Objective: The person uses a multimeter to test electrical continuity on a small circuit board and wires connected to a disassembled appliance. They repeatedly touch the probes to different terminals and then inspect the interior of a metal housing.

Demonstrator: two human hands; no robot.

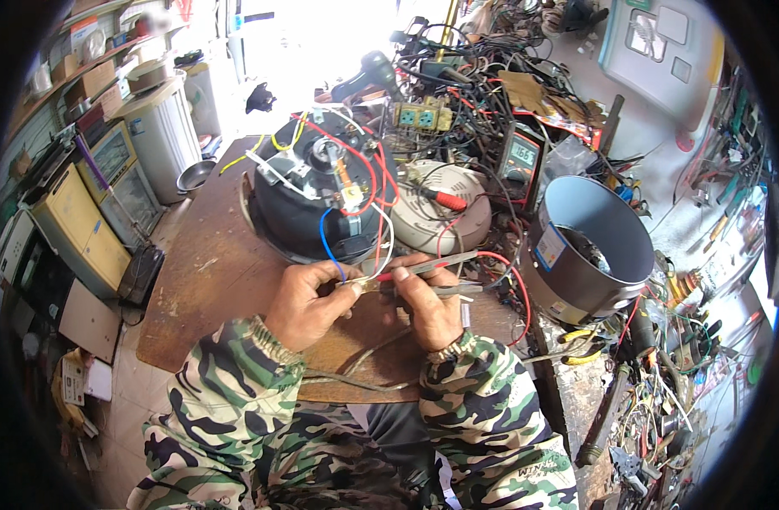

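Note:
My left hand [311, 302] is closed in a pinch on the ends of a blue wire [327, 238] and a white wire. Beside it, my right hand [428, 299] grips a red test probe [389, 276], its red lead [519, 289] looping off to the right. Slim grey metal pieces also stick out past the right fingers; I cannot tell what tool they belong to. Both wires run up to a black round appliance base [279, 212], upturned with its red, white and yellow wiring and metal parts exposed. Fingers hide the exact contact of probe and wires.
A multimeter [522, 155] with a lit display stands behind a cream vented cover [440, 223]. To the right is a grey pot [534, 272] near yellow-handled pliers [581, 357]. Tangled cables [466, 76] pile up at the back. A brown cord [364, 387] lies on the wooden table [194, 297].

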